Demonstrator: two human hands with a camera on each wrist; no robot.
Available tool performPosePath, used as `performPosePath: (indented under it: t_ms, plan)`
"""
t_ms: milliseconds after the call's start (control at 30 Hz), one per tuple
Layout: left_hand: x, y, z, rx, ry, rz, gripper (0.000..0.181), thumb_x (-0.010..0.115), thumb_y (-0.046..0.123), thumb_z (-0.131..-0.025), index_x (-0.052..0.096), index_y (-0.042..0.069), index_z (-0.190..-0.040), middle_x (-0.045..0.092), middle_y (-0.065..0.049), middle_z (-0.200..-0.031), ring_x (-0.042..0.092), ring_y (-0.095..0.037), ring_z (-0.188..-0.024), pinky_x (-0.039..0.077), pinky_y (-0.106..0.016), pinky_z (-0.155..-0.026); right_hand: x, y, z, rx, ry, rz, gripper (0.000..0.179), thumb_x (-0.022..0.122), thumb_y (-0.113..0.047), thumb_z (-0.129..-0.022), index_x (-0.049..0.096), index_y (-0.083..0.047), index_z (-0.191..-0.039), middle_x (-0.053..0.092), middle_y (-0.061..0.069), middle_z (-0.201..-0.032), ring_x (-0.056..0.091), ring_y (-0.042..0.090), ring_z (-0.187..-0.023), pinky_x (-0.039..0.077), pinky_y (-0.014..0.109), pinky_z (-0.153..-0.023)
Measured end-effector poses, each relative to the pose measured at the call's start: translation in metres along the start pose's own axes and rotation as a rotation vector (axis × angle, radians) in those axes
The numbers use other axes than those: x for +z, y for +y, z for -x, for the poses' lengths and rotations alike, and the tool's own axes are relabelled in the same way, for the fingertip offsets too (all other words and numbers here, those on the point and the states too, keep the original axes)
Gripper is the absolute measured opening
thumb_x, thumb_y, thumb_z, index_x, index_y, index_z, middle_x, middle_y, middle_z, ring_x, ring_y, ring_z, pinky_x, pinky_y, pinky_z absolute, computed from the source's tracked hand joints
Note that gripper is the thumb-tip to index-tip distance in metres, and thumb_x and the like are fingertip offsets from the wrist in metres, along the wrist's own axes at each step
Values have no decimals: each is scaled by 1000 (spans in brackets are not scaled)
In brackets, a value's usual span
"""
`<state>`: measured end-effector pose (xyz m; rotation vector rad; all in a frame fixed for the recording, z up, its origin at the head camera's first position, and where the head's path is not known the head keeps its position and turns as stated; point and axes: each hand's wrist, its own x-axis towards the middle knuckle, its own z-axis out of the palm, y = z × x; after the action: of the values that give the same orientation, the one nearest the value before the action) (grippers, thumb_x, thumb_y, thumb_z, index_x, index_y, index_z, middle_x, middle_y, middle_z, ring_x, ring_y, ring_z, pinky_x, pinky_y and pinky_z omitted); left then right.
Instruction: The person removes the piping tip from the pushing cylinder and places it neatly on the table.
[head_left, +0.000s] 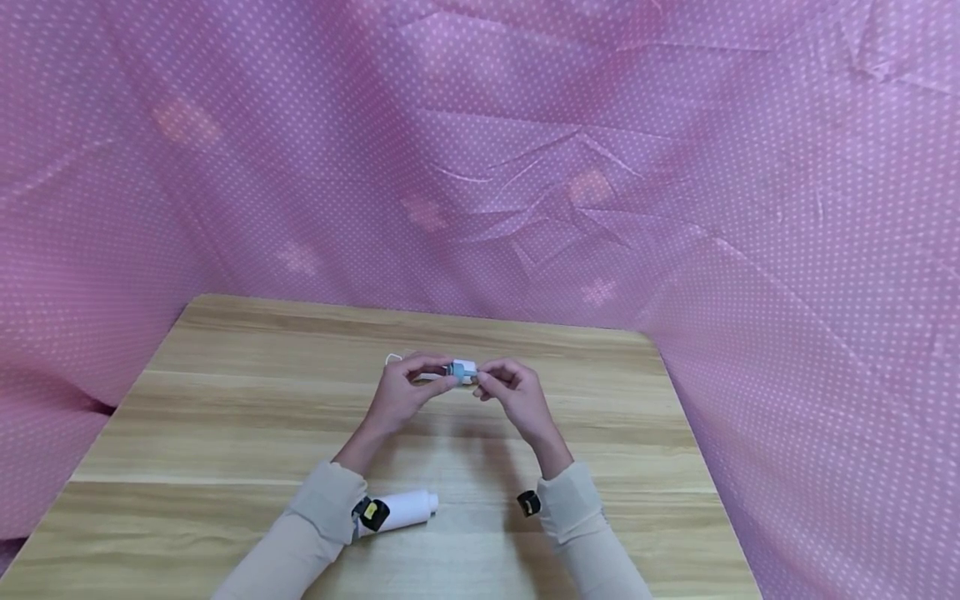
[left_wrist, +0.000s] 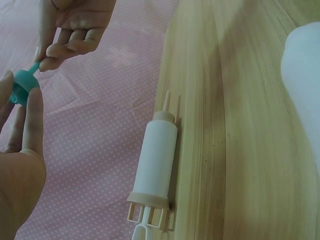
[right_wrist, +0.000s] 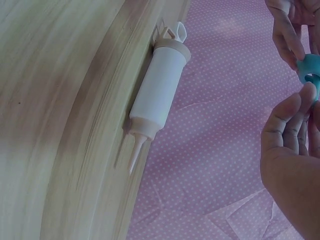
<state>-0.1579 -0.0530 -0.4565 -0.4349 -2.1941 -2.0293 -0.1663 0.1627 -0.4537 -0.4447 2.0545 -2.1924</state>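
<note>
A small teal cup-shaped piece with a thin stem point(left_wrist: 25, 80) is held up between both hands over the far part of the table. My left hand point(head_left: 405, 387) pinches its round hollow body between thumb and fingers. From the other side, my right hand point(head_left: 517, 396) pinches the stem with thumb and fingertips. Just beyond the hands lies a white syringe-style dispenser point(left_wrist: 156, 160) with a beige collar, a narrow nozzle and a looped plunger handle. The hands partly hide it in the head view.
A white bottle point(head_left: 408, 508) lies on its side by my left forearm, partly covered by the sleeve and wrist camera. The wooden table point(head_left: 262, 400) ends at a pink dotted cloth point(head_left: 487, 167), which hangs behind and on both sides.
</note>
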Motion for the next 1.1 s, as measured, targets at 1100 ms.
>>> performPosePath:
  t_ms: [1100]
  plan:
    - [10, 31, 12, -10, -1, 10, 31, 79, 0, -87, 71, -7, -116, 67, -22, -117, 63, -36, -108, 56, -49, -93, 1, -1, 5, 10, -39, -7, 19, 64, 0, -98, 61, 14, -111, 69, 5, -92, 67, 14, -77, 59, 28, -74]
